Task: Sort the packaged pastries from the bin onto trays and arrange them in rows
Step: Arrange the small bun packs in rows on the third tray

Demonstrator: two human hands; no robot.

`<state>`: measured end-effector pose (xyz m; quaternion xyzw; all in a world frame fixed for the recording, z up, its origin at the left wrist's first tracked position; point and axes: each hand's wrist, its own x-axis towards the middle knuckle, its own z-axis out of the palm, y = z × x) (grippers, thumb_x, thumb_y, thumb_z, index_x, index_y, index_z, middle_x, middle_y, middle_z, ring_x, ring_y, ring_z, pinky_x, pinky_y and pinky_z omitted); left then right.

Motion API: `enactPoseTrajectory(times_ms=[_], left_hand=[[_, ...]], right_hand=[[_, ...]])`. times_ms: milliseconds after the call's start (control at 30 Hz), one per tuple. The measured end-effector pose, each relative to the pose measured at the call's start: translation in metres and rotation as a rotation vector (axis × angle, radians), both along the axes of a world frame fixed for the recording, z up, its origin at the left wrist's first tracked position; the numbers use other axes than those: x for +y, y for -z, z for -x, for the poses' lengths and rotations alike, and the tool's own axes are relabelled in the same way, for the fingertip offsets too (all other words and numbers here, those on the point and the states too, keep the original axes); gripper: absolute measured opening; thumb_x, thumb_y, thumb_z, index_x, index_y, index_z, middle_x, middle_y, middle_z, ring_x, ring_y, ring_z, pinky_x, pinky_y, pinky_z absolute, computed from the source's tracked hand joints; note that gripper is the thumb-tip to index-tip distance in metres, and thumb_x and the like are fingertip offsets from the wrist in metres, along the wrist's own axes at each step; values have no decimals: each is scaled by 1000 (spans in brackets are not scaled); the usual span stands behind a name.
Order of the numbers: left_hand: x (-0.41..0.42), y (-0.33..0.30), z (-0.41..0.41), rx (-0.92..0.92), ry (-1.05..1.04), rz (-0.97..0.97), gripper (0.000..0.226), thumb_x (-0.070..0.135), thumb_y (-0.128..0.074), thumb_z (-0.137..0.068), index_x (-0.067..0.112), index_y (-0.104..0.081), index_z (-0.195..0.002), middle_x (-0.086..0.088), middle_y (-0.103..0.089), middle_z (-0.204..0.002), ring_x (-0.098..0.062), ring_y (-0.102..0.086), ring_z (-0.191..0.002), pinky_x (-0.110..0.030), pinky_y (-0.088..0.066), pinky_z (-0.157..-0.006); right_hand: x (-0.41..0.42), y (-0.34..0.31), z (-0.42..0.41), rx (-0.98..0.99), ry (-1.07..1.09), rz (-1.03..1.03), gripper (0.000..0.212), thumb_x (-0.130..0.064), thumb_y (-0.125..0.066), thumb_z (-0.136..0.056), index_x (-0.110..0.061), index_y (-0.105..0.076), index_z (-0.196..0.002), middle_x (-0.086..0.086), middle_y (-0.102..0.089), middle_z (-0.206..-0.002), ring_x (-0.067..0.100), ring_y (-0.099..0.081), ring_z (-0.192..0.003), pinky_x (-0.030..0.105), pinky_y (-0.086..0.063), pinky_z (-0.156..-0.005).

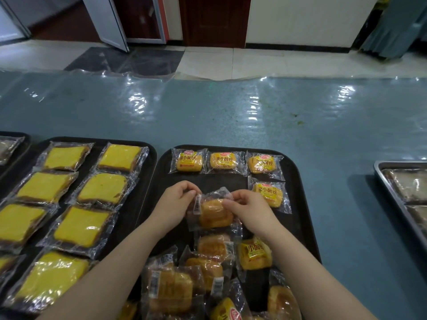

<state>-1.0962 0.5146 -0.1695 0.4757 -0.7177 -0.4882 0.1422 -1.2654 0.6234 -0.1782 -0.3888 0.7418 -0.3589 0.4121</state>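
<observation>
Far left there's a black tray (147, 158) full of flat yellow cake slices (82, 224) in clear wrappers, lined up in two columns. Next to it sits a second black tray (298, 204), and that's where the action is. Three small bread packs (223, 160) sit in a neat row along its far edge, with a fourth one (269, 194) started just below the right end. Over the middle of this tray the left hand (172, 206) and right hand (248, 211) both grip one wrapped bun (213, 214), barcode side up, fingers curled and pinching the wrapper from either side. Nearer the person there's a loose heap of packs (208, 273) piled on the same tray, not sorted. Everything's on a blue table (254, 116) covered in shiny plastic film. Way off right, a metal tray (392, 195) holds some pale wrapped stuff, too blurry to tell.
</observation>
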Motion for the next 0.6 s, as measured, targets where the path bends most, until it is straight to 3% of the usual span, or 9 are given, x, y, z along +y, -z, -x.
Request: enactPoseTrajectory(times_ms=[167, 300, 367, 467, 600], left_hand=[[1, -3, -3, 50, -74, -116, 16, 15, -48, -96, 23, -63, -95, 0, -68, -92, -12, -68, -79, -21, -55, -63], [8, -1, 1, 85, -106, -140, 13, 15, -51, -94, 23, -62, -95, -1, -70, -90, -7, -68, -76, -22, -56, -65], [11, 1, 0, 70, -97, -44, 14, 14, -57, -91, 26, -59, -99, 4, -68, -95, -4, -66, -82, -22, -54, -72], [14, -4, 0, 39, 19, 135, 26, 18, -63, -87, 34, -57, -106, 16, -61, -102, 6, -57, -94, -10, -45, -72], [26, -12, 16, 88, 193, 52, 48, 33, -64, -85, 37, -46, -129, 23, -54, -113, 8, -51, -105, -10, -43, -76]], right_hand=[[6, -4, 4, -195, 222, 75, 7, -17, -70, -86, -14, -64, -88, 2, -70, -82, 12, -62, -69, 27, -52, -65], [6, -3, 3, -274, 376, 86, 6, -17, -67, -88, -13, -64, -88, 6, -70, -87, 19, -67, -76, 31, -56, -66], [7, -4, 5, -218, 451, 119, 7, -22, -67, -88, -15, -63, -88, 8, -69, -87, 23, -68, -78, 36, -58, -68], [10, -11, 5, -114, 400, 198, 9, -23, -66, -88, -16, -63, -85, 6, -67, -82, 19, -65, -70, 31, -57, -62], [9, -16, -9, -216, 188, 244, 15, -30, -56, -94, -23, -69, -92, -5, -71, -88, 11, -67, -81, 27, -57, -70]])
